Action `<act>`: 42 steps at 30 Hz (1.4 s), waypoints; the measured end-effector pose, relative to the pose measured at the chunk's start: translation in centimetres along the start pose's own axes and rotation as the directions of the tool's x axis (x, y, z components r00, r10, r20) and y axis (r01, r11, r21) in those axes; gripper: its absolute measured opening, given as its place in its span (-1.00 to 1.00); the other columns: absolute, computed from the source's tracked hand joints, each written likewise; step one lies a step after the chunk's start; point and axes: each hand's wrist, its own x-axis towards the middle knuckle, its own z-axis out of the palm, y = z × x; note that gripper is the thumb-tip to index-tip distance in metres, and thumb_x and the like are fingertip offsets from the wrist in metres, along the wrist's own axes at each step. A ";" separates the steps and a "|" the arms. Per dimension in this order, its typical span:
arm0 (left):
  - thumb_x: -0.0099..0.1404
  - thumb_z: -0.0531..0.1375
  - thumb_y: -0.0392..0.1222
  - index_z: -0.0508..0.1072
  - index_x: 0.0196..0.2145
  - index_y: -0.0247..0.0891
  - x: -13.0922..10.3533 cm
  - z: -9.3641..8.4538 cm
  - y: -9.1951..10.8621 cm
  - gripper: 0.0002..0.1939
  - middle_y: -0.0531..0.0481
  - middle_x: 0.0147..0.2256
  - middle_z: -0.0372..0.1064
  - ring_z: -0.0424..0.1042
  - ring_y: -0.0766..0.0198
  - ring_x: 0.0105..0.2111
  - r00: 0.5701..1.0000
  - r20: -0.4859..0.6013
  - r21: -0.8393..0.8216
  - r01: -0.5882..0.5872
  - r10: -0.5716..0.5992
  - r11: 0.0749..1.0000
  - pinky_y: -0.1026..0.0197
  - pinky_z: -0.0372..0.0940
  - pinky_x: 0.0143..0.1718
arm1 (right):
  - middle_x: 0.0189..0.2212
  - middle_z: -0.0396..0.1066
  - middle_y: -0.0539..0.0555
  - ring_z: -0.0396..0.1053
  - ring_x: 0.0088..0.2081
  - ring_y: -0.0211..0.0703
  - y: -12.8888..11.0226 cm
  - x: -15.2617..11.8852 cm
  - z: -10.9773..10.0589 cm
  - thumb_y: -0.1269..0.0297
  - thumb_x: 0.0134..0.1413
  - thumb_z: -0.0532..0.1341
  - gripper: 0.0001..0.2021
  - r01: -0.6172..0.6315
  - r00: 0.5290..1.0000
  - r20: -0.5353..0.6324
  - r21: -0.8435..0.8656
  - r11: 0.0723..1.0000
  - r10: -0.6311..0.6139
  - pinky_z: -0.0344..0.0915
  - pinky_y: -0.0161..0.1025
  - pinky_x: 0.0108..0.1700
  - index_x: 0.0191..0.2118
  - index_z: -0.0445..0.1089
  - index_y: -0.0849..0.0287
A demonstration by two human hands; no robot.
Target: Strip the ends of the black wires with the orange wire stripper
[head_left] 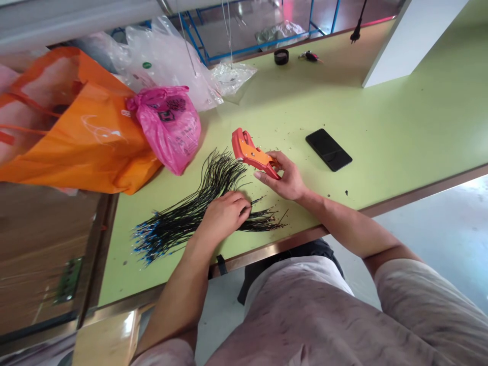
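Observation:
A spread bundle of thin black wires [183,213] lies on the green table, with blue tips at its left end and copper-coloured tips at its right. My left hand [227,216] rests over the middle of the wires, its fingers curled together; what they pinch is too small to make out. Just to the right and farther from me, my right hand [285,178] is wrapped round the handle of a red and orange hand tool [249,152]. The tool's head points left, above the upper wire ends, apart from my left hand.
An orange bag [102,132], a pink plastic bag [171,124] and clear bags [163,61] crowd the back left. A black phone [328,149] lies right of my right hand. Farther back are a black ring [281,57], keys [310,56] and a white upright panel [407,46].

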 end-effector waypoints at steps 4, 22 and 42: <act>0.46 0.21 -0.27 0.62 -0.30 -0.16 0.5 -0.1 0.1 -0.80 -0.13 -0.22 0.61 0.58 0.02 -0.15 0.999 0.036 -0.043 0.040 -0.038 0.998 0.05 0.50 -0.13 | -0.04 0.56 0.14 0.48 -0.14 -0.09 0.3 0.0 0.1 -0.48 0.08 0.43 -0.25 0.001 1.000 0.000 -0.017 1.000 -0.001 0.47 -0.07 -0.08 0.08 0.48 0.07; 0.57 0.14 -0.12 0.62 -0.12 -0.14 1.8 -2.1 -0.8 -0.76 -0.08 -0.07 0.67 0.64 0.08 -0.07 0.993 0.115 -0.248 0.068 -0.040 0.966 0.08 0.49 -0.01 | -0.07 0.57 0.14 0.47 -0.17 -0.10 0.2 0.0 0.1 -0.43 0.12 0.44 -0.30 0.035 0.999 -0.012 -0.002 0.999 -0.035 0.49 -0.06 -0.08 0.05 0.51 0.11; 0.54 0.12 -0.14 0.47 -0.21 -0.15 1.1 0.0 -2.2 -0.84 -0.04 -0.28 0.59 0.56 0.14 -0.29 0.982 0.019 -0.480 0.172 -0.186 0.860 0.11 0.47 -0.20 | -0.25 0.52 0.02 0.42 -0.30 -0.17 1.2 -0.1 -0.5 -0.31 0.05 0.52 -0.35 -0.140 0.988 0.076 0.061 0.988 0.135 0.44 -0.17 -0.24 0.00 0.47 0.14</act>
